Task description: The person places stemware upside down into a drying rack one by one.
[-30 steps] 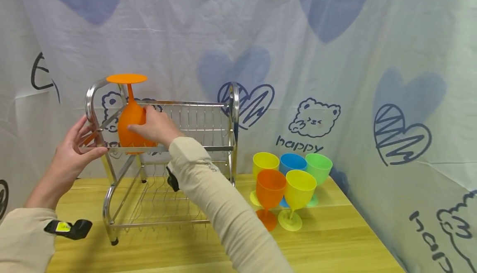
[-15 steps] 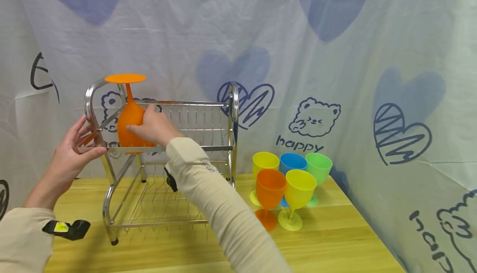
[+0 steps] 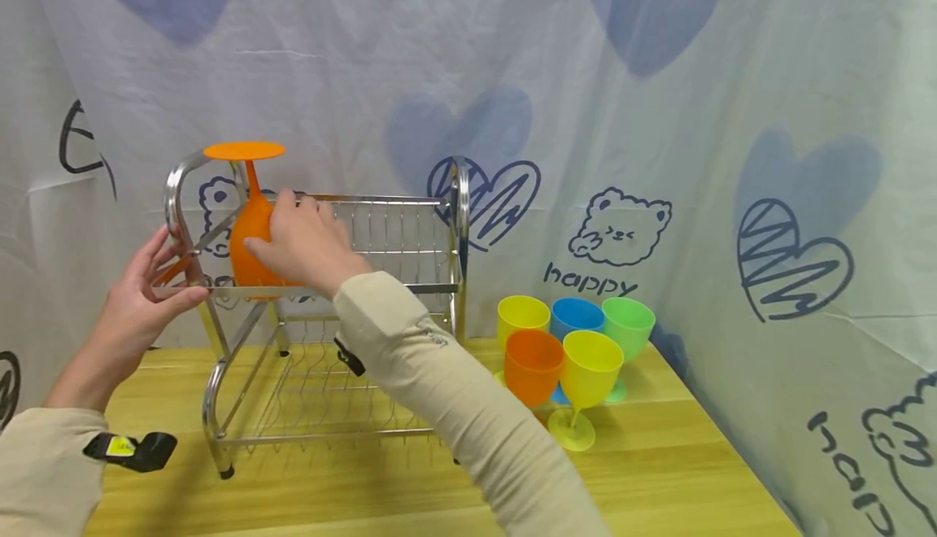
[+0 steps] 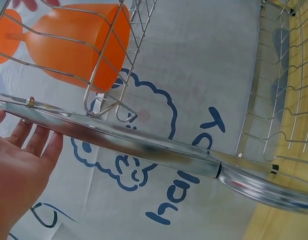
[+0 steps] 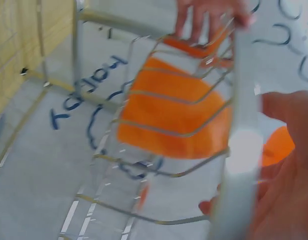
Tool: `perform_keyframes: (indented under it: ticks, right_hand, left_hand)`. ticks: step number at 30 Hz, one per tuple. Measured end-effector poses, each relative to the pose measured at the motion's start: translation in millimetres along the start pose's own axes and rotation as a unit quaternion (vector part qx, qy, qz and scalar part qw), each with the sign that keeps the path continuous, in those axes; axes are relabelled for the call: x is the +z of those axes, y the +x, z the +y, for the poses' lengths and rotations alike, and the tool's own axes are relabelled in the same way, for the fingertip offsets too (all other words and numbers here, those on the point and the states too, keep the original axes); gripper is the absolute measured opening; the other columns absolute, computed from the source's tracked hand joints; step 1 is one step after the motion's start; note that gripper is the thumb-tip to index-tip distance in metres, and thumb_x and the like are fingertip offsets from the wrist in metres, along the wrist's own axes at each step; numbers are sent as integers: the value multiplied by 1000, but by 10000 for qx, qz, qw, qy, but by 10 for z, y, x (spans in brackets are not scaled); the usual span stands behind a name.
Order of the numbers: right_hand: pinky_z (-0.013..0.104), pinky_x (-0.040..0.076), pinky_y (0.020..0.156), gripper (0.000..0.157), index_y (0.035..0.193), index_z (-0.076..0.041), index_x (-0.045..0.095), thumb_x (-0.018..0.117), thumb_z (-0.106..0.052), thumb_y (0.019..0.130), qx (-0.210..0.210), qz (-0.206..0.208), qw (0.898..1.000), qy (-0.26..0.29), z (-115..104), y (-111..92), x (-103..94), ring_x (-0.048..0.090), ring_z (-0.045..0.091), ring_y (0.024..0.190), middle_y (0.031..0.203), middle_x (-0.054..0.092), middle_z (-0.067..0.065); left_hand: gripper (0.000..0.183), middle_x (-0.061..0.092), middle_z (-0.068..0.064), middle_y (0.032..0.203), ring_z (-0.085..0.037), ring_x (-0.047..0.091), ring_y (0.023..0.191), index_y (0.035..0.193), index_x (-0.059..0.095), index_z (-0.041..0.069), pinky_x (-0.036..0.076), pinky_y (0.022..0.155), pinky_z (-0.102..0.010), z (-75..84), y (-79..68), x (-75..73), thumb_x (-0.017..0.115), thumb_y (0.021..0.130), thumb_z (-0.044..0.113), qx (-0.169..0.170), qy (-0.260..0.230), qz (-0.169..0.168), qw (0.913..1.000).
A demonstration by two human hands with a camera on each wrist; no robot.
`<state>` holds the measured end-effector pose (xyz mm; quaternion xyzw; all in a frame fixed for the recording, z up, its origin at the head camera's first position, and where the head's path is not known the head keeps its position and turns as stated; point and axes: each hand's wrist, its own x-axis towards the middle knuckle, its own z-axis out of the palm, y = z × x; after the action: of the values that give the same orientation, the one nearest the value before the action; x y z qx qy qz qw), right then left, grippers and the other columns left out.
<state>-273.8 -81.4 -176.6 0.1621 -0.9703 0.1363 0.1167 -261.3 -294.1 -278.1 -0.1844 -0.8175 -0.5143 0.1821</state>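
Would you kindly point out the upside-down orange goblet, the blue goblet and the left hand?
Upside-down orange goblet (image 3: 250,223): head view, on its bowl.
Blue goblet (image 3: 577,319): head view, on its bowl.
Left hand (image 3: 136,306): head view, middle of the hand.

We have a two-tier rack (image 3: 172,195) standing on the left part of the table (image 3: 293,504), with the curtain (image 3: 351,73) behind and also along the right. In the left end of its upper tier (image 3: 432,287) we find an inverted goblet (image 3: 250,220), foot above, bowl below; the right hand (image 3: 307,240) is on its right, the left hand (image 3: 142,301) at the rack's left end. Right of the rack we see five more on the table: front left goblet (image 3: 533,370) and front right goblet (image 3: 591,366) before back left goblet (image 3: 521,313), back middle goblet (image 3: 577,315) and back right goblet (image 3: 631,329).
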Motion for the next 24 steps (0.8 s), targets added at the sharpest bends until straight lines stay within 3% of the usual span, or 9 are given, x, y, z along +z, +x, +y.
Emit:
perform_keyframes:
  ticks: [5, 11, 14, 17, 21, 24]
  right_hand:
    - [29, 42, 98, 62, 143, -25, 39, 53, -59, 92, -142, 255, 9994, -164, -25, -184, -153, 42, 13, 122, 136, 46, -7]
    - [29, 33, 108, 68, 151, -27, 29, 51, -56, 94, -648, 341, 9971, -202, 93, -447, -385, 33, 12, 134, 148, 37, -6]
    - [30, 32, 109, 65, 151, -27, 30, 50, -53, 96, -939, 419, 9947, -84, 202, -565, -508, 32, 13, 135, 150, 36, -4]
    - [32, 30, 111, 61, 151, -24, 32, 50, -48, 97, -1196, 547, 9913, 68, 338, -667, -625, 30, 15, 137, 151, 35, -1]
    - [35, 29, 113, 58, 149, -20, 37, 54, -42, 97, -1409, 937, 9851, 302, 573, -789, -740, 30, 19, 138, 151, 37, 3]
    - [37, 29, 113, 56, 145, -16, 43, 60, -37, 96, -1524, 1329, 9779, 540, 773, -875, -780, 33, 21, 137, 148, 41, 6]
  left_hand:
    - [81, 7, -17, 160, -2, 47, 116, 156, -1, 26, 42, 87, -7, 7, -25, 16, 52, 99, 6, -57, -47, 59, 10000]
    - [84, 10, -10, 160, 12, 47, 100, 156, -7, 23, 39, 90, -6, 37, -75, 74, 54, 99, 8, -61, 199, 293, 9994]
    - [82, 13, -4, 161, 10, 46, 101, 156, -5, 23, 38, 91, -6, 59, -122, 116, 54, 99, 11, -68, 334, 462, 9984]
    - [80, 14, -2, 161, -5, 44, 120, 156, -1, 22, 27, 108, -16, 84, -190, 177, 54, 99, 16, -54, 475, 755, 9960]
    - [78, 16, -7, 160, -19, 23, 142, 156, 5, 20, 12, 117, -30, 127, -263, 278, 56, 98, 20, 10, 707, 1326, 9886]
    - [76, 20, -8, 159, -20, 22, 142, 155, 12, 19, 17, 116, -28, 186, -303, 356, 59, 96, 20, -41, 801, 1765, 9810]
